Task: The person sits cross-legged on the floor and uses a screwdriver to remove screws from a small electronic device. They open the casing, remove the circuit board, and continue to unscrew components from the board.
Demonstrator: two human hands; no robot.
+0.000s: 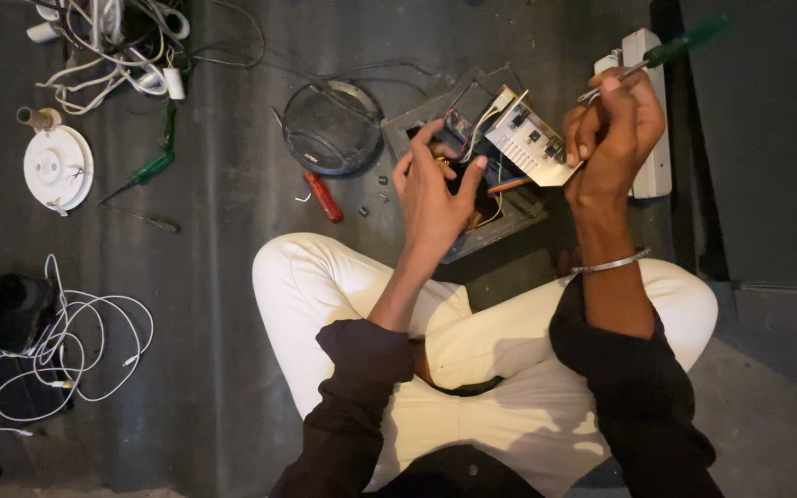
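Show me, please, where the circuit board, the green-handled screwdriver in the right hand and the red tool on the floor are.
circuit board (529, 140), head view, on its pale face.
green-handled screwdriver (689, 40), head view, on the green handle.
red tool (324, 196), head view, mid-body.

The left hand (433, 189) hides part of the open grey box (500, 226).

Dim, dark grey floor (223, 304) strewn with white cables (57, 355) under patchy light.

White cables (57, 355), red-handled tool (323, 196), white round fitting (57, 167) on floor.
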